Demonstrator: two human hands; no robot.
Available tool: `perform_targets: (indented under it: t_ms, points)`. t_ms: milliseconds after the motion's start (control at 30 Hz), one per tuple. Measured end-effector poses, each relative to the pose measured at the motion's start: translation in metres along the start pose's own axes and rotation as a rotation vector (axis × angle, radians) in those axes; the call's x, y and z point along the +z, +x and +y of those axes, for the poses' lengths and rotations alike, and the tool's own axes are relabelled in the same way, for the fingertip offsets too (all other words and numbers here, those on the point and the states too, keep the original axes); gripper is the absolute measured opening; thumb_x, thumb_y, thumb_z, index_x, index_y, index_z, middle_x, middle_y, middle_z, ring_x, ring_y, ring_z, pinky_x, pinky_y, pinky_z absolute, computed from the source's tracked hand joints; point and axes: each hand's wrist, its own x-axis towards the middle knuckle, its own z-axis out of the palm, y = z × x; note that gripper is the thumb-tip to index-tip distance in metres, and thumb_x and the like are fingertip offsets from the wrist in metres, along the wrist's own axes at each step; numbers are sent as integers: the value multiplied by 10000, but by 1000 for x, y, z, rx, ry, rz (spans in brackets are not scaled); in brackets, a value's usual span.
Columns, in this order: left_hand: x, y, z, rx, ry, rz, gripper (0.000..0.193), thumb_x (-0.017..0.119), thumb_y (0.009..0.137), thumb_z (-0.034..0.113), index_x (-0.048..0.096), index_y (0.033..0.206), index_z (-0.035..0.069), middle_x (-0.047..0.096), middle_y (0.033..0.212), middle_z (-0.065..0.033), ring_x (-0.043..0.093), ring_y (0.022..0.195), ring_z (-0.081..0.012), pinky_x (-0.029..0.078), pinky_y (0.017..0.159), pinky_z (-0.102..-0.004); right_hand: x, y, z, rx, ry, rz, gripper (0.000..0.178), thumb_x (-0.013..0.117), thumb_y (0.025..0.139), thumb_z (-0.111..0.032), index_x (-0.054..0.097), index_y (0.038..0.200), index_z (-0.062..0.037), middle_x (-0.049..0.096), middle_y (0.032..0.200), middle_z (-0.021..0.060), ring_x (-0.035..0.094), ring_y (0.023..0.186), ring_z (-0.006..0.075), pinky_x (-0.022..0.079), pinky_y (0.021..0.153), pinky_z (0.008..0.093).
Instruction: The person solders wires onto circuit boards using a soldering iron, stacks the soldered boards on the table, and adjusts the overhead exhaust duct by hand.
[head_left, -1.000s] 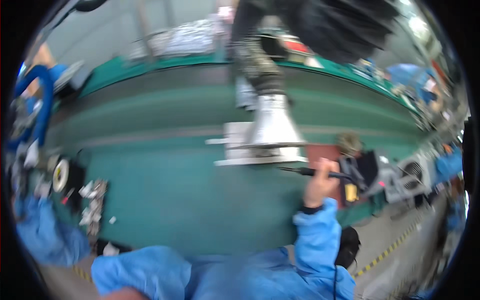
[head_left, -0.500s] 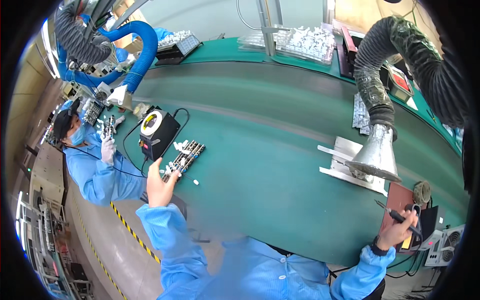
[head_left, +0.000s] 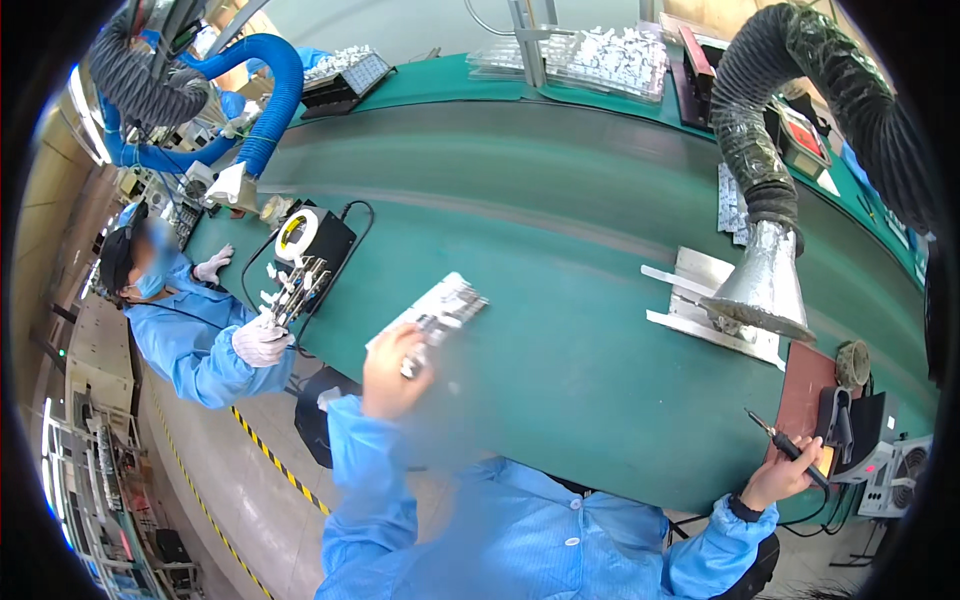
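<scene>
My left hand [head_left: 392, 368] grips a circuit board [head_left: 437, 310] packed with small parts and holds it lifted above the green bench [head_left: 560, 250]. My right hand [head_left: 775, 478] is at the bench's near right corner, closed on a black soldering iron [head_left: 785, 448] whose tip points up and left. A silver funnel-shaped fume hood [head_left: 765, 285] on a ribbed hose hangs over a metal fixture plate [head_left: 700, 305] between the two hands.
A co-worker in blue with white gloves [head_left: 258, 340] sits at the left, handling a board by a solder spool box [head_left: 300, 235]. A soldering station and iron stand [head_left: 850, 430] are at the right. Trays of parts [head_left: 600, 50] line the far side. Blue hoses [head_left: 250, 110] hang at left.
My left hand has lifted the circuit board off the bench at the left and carried it rightward toward the middle. My right hand keeps the soldering iron in nearly the same spot.
</scene>
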Motion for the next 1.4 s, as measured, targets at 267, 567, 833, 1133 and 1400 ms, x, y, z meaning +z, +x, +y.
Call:
perform_targets:
  t_ms: [267,567,833,1133,1400]
  points:
    - [61,0,172,438,-285,-418,627,786,734,187,593,1330,139,557,1356,-159,530,1292,-344,383,1103,-520,9,-2,7,-87,60,40,142,581,1023,-150,553,897,-90,513,810,-33,503,707,66,461,660,225]
    - [77,58,216,430,-510,-549,451,716,863,140,604,1288,41,599,1289,-149,556,1195,-343,439,1028,-415,24,-4,-2,-145,4,2,336,511,1036,-106,365,733,-105,372,663,-23,359,612,67,337,574,234]
    - [111,91,220,551,-547,-836,315,683,857,51,670,1172,48,646,1106,-118,610,1055,-322,492,932,-396,15,-3,-2,-138,22,18,337,499,1040,-113,362,732,-107,370,664,-24,346,609,72,345,580,242]
    - [129,91,207,670,-741,-894,286,629,805,-68,740,1052,25,710,1100,-132,651,1015,-309,524,886,-405,23,0,-3,-189,62,72,333,476,1058,-151,363,746,-125,348,622,-14,320,538,82,307,526,265]
    - [112,98,219,381,-726,-902,242,704,900,75,680,1134,17,698,1029,-111,662,937,-312,528,843,-395,18,2,-1,-211,59,36,311,478,1051,-152,361,764,-120,361,650,-9,326,548,86,304,531,259]
